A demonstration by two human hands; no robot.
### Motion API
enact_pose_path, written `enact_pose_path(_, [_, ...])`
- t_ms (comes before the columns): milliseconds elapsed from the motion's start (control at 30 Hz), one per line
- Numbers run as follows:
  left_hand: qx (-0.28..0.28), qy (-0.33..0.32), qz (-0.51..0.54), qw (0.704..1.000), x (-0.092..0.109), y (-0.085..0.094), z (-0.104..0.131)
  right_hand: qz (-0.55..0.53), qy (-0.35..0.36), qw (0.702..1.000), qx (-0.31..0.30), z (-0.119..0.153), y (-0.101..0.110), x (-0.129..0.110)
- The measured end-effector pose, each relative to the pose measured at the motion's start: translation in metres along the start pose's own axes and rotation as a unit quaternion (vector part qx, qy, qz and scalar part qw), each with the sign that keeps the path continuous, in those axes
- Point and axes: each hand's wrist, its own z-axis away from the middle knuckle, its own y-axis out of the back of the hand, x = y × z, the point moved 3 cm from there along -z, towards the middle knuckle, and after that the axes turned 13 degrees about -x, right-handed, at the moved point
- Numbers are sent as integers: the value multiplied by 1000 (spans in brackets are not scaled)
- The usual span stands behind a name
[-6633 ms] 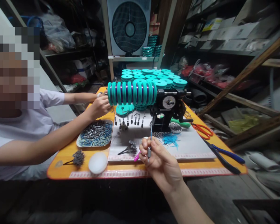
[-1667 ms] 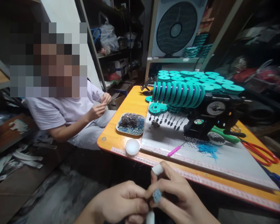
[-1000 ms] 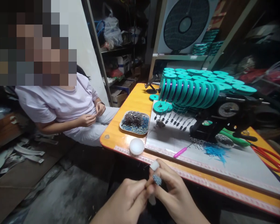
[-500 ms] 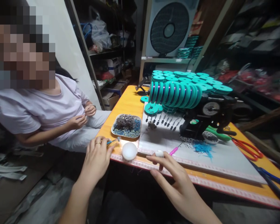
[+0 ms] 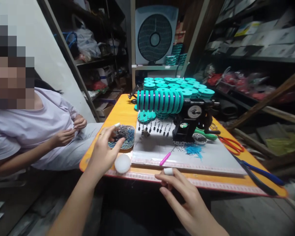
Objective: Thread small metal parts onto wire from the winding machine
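Observation:
My left hand (image 5: 104, 149) reaches over the near-left part of a small tray (image 5: 127, 150). Its thumb and fingers are apart, with a white cover on one fingertip and nothing visible between them. In the tray lie dark metal bits (image 5: 123, 131) and many blue-green pieces. Just in front stands a round white dome-shaped object (image 5: 122, 164). My right hand (image 5: 180, 193) hovers at the front edge of the table, thumb and index finger apart, another white cover on one finger. A pink-handled tool (image 5: 165, 158) lies beyond it on a grey board (image 5: 149, 152).
A black winding machine (image 5: 186, 124) carries a row of teal spools (image 5: 159, 101); more teal spools are stacked behind. Blue pieces (image 5: 193, 149), orange-handled scissors (image 5: 232, 146) and blue-handled pliers (image 5: 263, 173) lie to the right. A co-worker (image 5: 54, 121) sits at the left.
My left hand has moved from beside the white dome, where something small and blue showed at its fingers, up over the tray. The right hand stays nearly still; the view has shifted to the right.

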Motion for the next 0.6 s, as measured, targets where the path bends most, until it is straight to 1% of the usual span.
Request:
enact_pose_path(33, [-53,8,19,998,5,-9,-16,9,10,1000,6,4,3,-1])
enact_pose_path(100, [-113,6,17,993,13,-24,-45,26,21,999,21,12,9,-2])
enact_pose_path(167, [-146,2,1,989,17,-35,-68,32,23,999,34,21,17,-2])
enact_pose_path(200, [-160,-1,-7,987,19,-40,-75,36,20,998,43,26,21,-1])
enact_pose_path(267, [-179,-6,-19,984,22,-45,-82,51,9,997,64,37,29,2])
enact_pose_path(367, [-177,-12,-25,984,27,-45,-77,82,-28,991,99,52,47,15])
enact_pose_path(433, [-161,-13,-21,987,30,-41,-67,120,-74,982,129,58,67,34])
enact_pose_path(467, [-153,-9,-3,988,32,-39,-61,147,-106,973,145,61,81,47])
enact_pose_path(500, [-147,3,33,989,34,-38,-54,181,-143,960,156,61,96,62])
enact_pose_path(533, [-144,20,95,985,35,-37,-46,196,-170,953,158,60,112,79])
enact_pose_path(567, [-144,36,171,974,37,-37,-38,205,-193,946,162,58,129,98])
enact_pose_path(600, [-144,51,250,956,39,-38,-29,217,-215,938,165,55,146,117])
